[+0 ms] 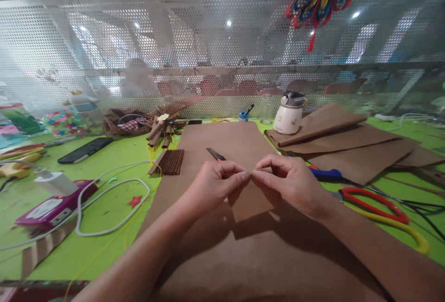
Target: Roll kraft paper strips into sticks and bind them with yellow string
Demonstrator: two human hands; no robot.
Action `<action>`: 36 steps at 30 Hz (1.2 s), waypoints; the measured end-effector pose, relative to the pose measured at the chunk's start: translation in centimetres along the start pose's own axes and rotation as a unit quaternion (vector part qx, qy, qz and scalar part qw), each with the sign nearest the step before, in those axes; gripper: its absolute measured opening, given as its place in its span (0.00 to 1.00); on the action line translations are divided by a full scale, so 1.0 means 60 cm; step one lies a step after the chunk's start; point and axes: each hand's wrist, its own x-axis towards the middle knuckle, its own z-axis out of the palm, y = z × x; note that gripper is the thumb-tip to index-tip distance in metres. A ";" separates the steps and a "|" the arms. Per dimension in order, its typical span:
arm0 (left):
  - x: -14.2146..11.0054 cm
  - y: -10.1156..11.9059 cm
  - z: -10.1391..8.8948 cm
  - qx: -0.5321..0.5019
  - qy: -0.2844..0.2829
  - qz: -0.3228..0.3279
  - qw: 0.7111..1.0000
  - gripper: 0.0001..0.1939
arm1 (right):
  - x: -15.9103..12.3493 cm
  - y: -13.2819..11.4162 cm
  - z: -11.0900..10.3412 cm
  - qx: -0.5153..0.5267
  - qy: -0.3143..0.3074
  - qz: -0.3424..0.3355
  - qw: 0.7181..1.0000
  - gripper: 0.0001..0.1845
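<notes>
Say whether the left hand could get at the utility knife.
Probably yes: the utility knife lies just beyond the left hand, nothing visible between, though its fingers would first need to release the paper piece.

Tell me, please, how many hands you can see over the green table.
2: the left hand and, on the other side of the brown paper piece, the right hand, both pinching that piece. No others seem hidden over the table.
</notes>
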 end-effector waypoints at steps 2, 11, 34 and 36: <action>0.001 -0.001 0.000 -0.002 -0.003 0.000 1.000 0.16 | 0.001 0.000 -0.001 -0.010 0.012 -0.010 1.000 0.10; 0.000 -0.003 -0.001 0.018 -0.023 0.018 0.999 0.16 | -0.002 0.000 0.001 0.051 0.029 0.043 0.997 0.13; 0.003 -0.007 -0.012 -0.015 -0.019 -0.004 1.000 0.15 | 0.006 0.013 0.005 0.188 -0.011 0.081 0.979 0.14; 0.002 -0.006 -0.009 -0.009 -0.027 0.001 1.000 0.15 | 0.004 0.011 0.007 0.145 0.006 0.075 0.987 0.14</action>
